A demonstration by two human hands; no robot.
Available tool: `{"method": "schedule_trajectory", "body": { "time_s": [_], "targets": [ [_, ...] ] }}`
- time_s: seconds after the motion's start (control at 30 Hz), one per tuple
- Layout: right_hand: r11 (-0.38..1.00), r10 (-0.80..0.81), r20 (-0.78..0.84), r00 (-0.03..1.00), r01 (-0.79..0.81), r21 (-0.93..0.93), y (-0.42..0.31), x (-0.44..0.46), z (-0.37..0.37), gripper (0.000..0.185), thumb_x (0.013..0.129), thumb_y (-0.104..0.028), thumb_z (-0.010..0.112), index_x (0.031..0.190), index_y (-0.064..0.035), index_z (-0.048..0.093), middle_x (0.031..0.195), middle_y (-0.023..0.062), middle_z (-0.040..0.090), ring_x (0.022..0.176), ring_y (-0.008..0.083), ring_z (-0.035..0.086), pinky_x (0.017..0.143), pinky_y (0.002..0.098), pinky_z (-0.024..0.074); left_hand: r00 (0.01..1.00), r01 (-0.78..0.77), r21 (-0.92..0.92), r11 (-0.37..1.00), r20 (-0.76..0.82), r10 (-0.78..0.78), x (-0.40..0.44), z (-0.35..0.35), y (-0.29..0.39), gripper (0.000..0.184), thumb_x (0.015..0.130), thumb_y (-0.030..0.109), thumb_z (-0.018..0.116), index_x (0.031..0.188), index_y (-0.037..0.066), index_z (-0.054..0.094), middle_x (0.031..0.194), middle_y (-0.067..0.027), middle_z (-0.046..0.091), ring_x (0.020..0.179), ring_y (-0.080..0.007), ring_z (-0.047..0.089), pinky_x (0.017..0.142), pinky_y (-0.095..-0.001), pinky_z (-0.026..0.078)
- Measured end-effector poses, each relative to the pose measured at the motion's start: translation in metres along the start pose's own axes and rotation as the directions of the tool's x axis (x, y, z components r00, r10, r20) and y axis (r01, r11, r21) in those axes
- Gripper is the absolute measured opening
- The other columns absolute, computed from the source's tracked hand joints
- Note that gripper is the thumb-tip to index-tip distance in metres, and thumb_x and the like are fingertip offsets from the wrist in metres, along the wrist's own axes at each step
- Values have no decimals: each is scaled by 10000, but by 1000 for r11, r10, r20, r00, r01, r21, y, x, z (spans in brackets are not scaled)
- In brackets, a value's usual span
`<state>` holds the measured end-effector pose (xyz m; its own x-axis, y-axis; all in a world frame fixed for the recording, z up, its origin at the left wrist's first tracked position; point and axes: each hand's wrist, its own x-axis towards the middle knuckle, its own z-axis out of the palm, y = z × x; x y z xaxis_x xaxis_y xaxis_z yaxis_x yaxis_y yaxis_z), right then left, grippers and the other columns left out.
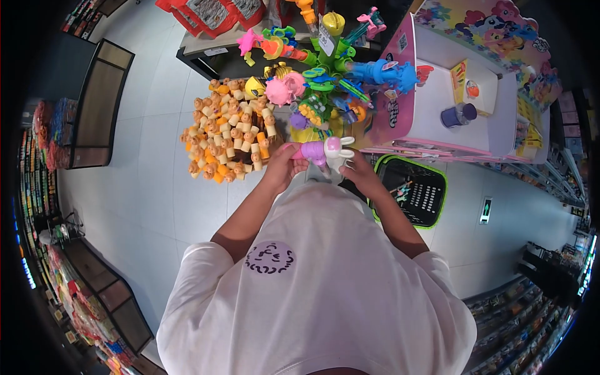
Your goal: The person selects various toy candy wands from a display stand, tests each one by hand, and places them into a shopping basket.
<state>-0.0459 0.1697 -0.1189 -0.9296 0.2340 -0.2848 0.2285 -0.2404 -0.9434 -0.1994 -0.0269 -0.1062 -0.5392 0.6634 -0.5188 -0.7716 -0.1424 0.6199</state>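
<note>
A toy with a white and pink bunny head and a purple body [314,150] is held sideways in front of my chest. My left hand [284,167] is closed around its pink and purple end. At the other end, the fingers of my right hand [361,172] grip the white bunny head by its ears. Just beyond the toy stands a rack of colourful novelty toys [322,84], with a price tag [326,39] hanging near its top. Left of it is a dense cluster of small orange and cream figures [228,131].
A black shopping basket with a green rim [442,209] sits on the floor by my right arm, with a small item inside. A pink and white display stand [431,106] holds a purple jar [459,116]. Stocked shelves [40,206] line the left side.
</note>
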Motion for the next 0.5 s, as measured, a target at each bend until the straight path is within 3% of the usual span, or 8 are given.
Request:
{"method": "schedule_trajectory", "body": {
  "time_s": [0.07, 0.13, 0.2, 0.23, 0.33, 0.5],
  "targets": [
    [833, -162, 79, 984, 179, -523, -3, 3, 1, 506, 869, -244, 639, 1299, -41, 466, 1230, 90, 533, 1171, 223, 501, 1015, 343, 368, 999, 26, -51, 998, 22, -25, -2, 1, 1, 183, 941, 253, 534, 1008, 83, 538, 866, -50, 629, 714, -132, 616, 656, -262, 521],
    [891, -83, 45, 996, 94, -444, -4, 4, 10, 503, 858, -234, 647, 1287, -36, 477, 1226, 103, 542, 1163, 226, 514, 1002, 337, 381, 997, 72, -129, 989, 21, -70, -4, 3, 1, 215, 949, 301, 501, 987, 94, 547, 811, -31, 631, 672, -116, 607, 635, -260, 519],
    [948, 137, 184, 973, -75, -310, -5, 8, 15, 468, 861, -211, 640, 1266, -32, 490, 1181, 87, 565, 1115, 206, 548, 974, 324, 408, 996, 84, -150, 985, 17, -83, -8, 5, 3, 225, 948, 315, 503, 987, 98, 548, 787, -24, 629, 665, -115, 607, 630, -259, 517],
    [972, 168, 223, 960, -124, -199, -1, 8, 19, 410, 865, -206, 637, 1216, -26, 526, 1068, 47, 595, 981, 143, 575, 882, 288, 445, 995, 97, -166, 981, 16, -96, -9, 5, 4, 235, 947, 330, 505, 988, 102, 550, 763, -18, 628, 658, -114, 607, 625, -258, 516],
    [943, 215, 276, 937, -125, -309, 3, 10, 21, 343, 870, -196, 632, 1157, -24, 556, 956, 4, 590, 860, 89, 543, 783, 260, 448, 997, 83, -211, 974, 15, -81, -13, -1, 3, 262, 950, 358, 500, 975, 104, 560, 749, -19, 636, 645, -118, 616, 623, -258, 519],
    [948, 194, 200, 960, -131, -290, -3, 6, 27, 306, 879, -196, 621, 1124, -20, 567, 876, -6, 569, 788, 81, 513, 726, 258, 438, 997, 75, -238, 968, 5, -76, -16, -10, 0, 291, 956, 376, 496, 948, 95, 572, 744, -31, 649, 633, -132, 631, 630, -270, 528]
  ]
}}
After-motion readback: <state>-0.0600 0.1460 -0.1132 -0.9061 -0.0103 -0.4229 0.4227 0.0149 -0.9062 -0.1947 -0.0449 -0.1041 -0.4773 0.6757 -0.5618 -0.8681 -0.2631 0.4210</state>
